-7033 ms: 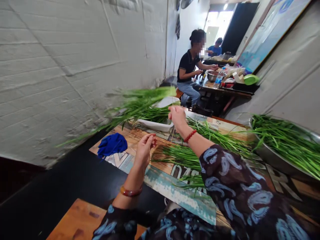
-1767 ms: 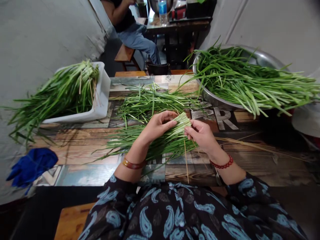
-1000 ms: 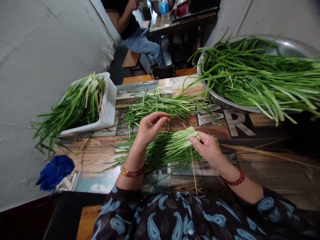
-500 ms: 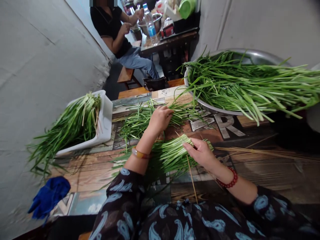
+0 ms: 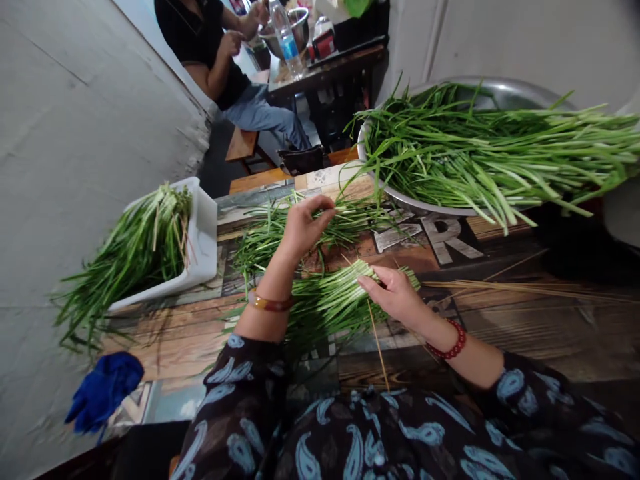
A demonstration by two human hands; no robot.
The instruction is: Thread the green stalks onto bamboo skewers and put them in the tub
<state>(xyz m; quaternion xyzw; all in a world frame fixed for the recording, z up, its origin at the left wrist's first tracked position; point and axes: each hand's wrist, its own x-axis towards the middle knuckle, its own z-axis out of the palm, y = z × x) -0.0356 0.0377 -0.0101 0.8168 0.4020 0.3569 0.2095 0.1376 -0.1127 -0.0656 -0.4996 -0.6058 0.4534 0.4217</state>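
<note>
Right hand (image 5: 395, 293): thumb and fingers closed on the pale stem ends of the green bundle (image 5: 333, 300), which lies on the patterned table (image 5: 505, 347) directly in front of the wearer. Left hand (image 5: 307, 227): raised over the loose stalks (image 5: 270, 233) beyond the bundle, fingers curled toward the thumb; whether a stalk is pinched, cannot tell. Thin straw strand (image 5: 379, 347) extends from beneath the bundle toward the wearer. White tub (image 5: 204, 233) of greens at left, blue glove (image 5: 104, 392) nearer; heaped metal basin (image 5: 500, 87) at right.
</note>
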